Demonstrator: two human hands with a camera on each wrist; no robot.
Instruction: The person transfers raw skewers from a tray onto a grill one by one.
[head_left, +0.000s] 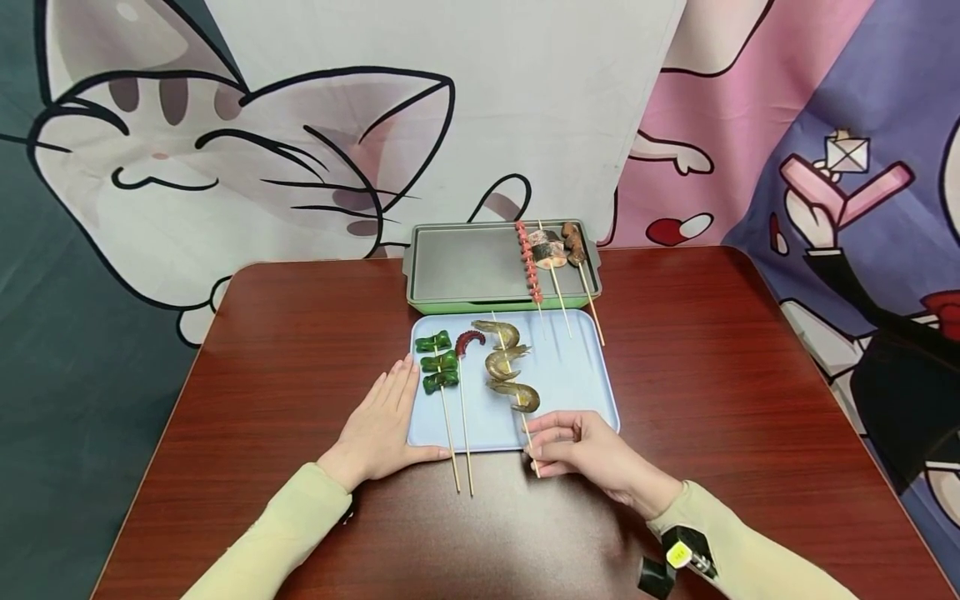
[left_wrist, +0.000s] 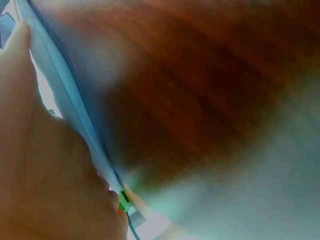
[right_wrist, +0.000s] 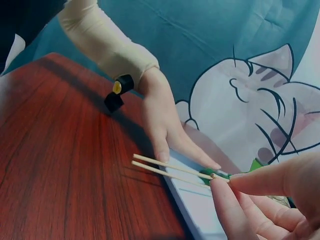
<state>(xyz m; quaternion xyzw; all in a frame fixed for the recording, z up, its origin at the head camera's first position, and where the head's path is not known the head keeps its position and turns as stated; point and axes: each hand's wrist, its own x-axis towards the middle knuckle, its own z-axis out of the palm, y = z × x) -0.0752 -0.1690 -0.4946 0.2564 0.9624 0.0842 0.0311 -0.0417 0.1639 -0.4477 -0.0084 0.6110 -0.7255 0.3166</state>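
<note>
A shrimp skewer (head_left: 504, 365) lies over the light blue tray (head_left: 570, 375), and my right hand (head_left: 581, 450) pinches the lower end of its stick between thumb and fingers. In the right wrist view, the right fingertips (right_wrist: 223, 196) meet around that stick's tip. My left hand (head_left: 386, 421) rests with straight fingers along the tray's left edge, thumb at the near rim. Beside it on the tray are a green pepper skewer (head_left: 439, 363) and a dark red tentacle skewer (head_left: 462, 400), both sticks jutting over the near edge. The left wrist view shows mostly the hand's side and blurred tabletop.
Behind the tray stands a grey grill pan (head_left: 468, 262) with a green base. On its right side lie a red sausage skewer (head_left: 528, 262), a fish slice skewer (head_left: 549, 250) and a brown meat skewer (head_left: 574, 244), sticks overhanging the front. All stand on a reddish-brown table (head_left: 712, 375).
</note>
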